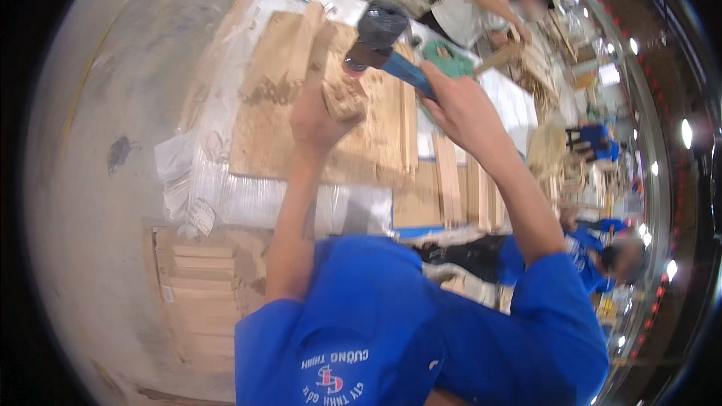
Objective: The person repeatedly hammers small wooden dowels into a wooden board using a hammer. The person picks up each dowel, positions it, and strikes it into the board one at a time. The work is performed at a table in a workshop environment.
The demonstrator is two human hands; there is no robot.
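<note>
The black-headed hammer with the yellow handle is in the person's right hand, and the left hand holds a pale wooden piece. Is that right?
Not quite: the head view shows the black-headed hammer has a blue handle, not yellow. The right hand does hold it, and the left hand holds the pale wooden piece.

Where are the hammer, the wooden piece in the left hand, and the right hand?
Hammer (pixel 381 33): head camera, on its black head.
Wooden piece (pixel 344 97): head camera, on its visible face.
Right hand (pixel 460 104): head camera, on its middle.
</note>
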